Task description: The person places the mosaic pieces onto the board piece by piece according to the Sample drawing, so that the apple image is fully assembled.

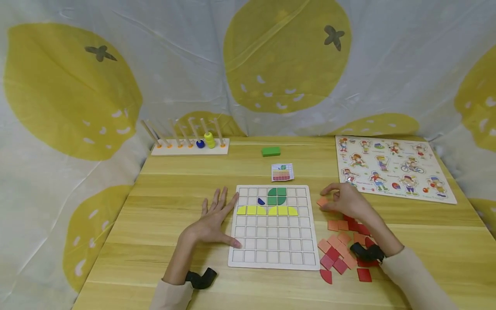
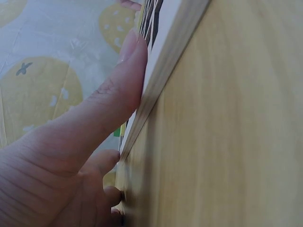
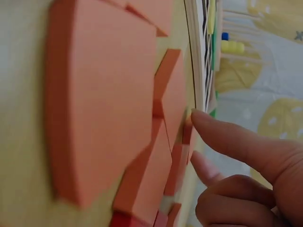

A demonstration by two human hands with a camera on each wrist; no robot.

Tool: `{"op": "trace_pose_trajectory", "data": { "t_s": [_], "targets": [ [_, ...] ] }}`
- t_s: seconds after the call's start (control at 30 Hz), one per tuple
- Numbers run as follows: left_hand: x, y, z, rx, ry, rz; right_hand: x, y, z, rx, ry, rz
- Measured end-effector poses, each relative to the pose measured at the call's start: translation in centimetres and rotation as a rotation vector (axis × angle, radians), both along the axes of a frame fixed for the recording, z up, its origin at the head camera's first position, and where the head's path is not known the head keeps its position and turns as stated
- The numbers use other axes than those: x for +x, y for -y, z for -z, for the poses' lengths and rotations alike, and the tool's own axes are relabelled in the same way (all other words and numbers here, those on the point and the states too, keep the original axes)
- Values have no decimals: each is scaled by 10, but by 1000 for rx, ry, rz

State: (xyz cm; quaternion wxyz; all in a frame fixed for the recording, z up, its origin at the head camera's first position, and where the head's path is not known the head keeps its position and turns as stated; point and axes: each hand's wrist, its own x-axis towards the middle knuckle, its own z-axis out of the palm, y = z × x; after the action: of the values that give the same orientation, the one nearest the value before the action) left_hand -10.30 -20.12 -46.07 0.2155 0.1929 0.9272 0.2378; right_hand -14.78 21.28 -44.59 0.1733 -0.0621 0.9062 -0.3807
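Observation:
A white grid board point(image 1: 277, 257) lies in the middle of the table. Set in its upper part are a dark blue piece point(image 1: 261, 201), green pieces point(image 1: 272, 201) and a row of yellow pieces point(image 1: 251, 210). My left hand point(image 1: 212, 221) rests at the board's left edge with fingers spread, the thumb on the rim, as the left wrist view also shows. Right of the board, my right hand point(image 1: 346, 200) pinches an orange tile point(image 1: 322, 201) between thumb and finger. Beneath that hand and forearm spreads a loose pile of orange tiles point(image 1: 338, 245) and red tiles point(image 1: 340, 266), partly hidden.
Behind the board lies a small picture card point(image 1: 282, 172), with a green block point(image 1: 271, 151) beyond it. A peg stand point(image 1: 190, 149) with blue and yellow beads is at the back left. A picture puzzle board point(image 1: 395, 170) occupies the back right, before a lemon-print cloth point(image 1: 174, 64).

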Motion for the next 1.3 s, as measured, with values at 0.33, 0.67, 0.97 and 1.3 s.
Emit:
{"op": "trace_pose_trajectory", "data": {
  "t_s": [0.33,0.67,0.97,1.3],
  "targets": [
    [0,0,-1,2,4,-3,-2,5,0,99,28,22],
    [0,0,-2,19,10,-6,5,6,-3,97,-22,-11],
    [-1,0,-1,10,4,-7,23,47,-6,-52,12,-171],
    [0,0,0,17,5,-10,28,64,-1,1,11,-187]
  ]
}}
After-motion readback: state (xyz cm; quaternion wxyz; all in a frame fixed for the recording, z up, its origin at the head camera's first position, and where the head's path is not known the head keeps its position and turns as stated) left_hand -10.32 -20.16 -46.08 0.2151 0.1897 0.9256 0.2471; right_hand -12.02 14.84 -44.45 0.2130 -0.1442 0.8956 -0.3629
